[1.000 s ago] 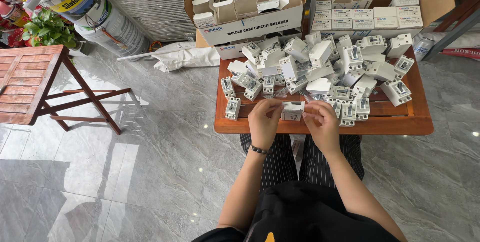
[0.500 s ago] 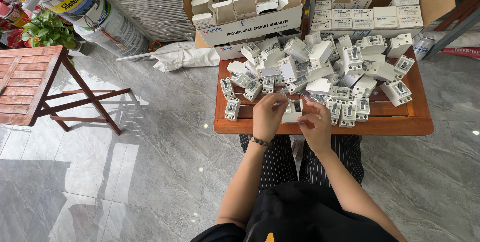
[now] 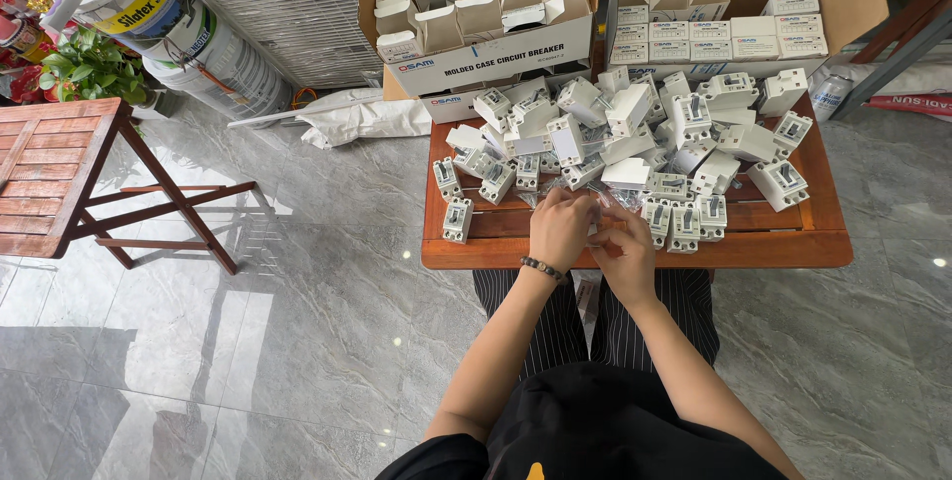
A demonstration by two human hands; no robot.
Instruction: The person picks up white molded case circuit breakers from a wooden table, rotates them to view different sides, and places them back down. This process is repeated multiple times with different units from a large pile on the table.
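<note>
Hands meet at frame centre: my left hand point(image 3: 558, 227) and right hand point(image 3: 627, 250) pinch small white breaker part point(image 3: 596, 234), mostly hidden, above wooden table point(image 3: 635, 250) edge.

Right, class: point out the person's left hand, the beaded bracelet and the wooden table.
left hand point(image 3: 560, 227), head view, back of the hand
beaded bracelet point(image 3: 541, 267), head view, beads at the wrist
wooden table point(image 3: 635, 250), head view, front edge

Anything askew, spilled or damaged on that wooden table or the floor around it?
Nothing looks damaged. The white breaker units lie in a loose, jumbled heap on the wooden table, some tipped on their sides. The left hand and right hand meet at its front edge.
</note>
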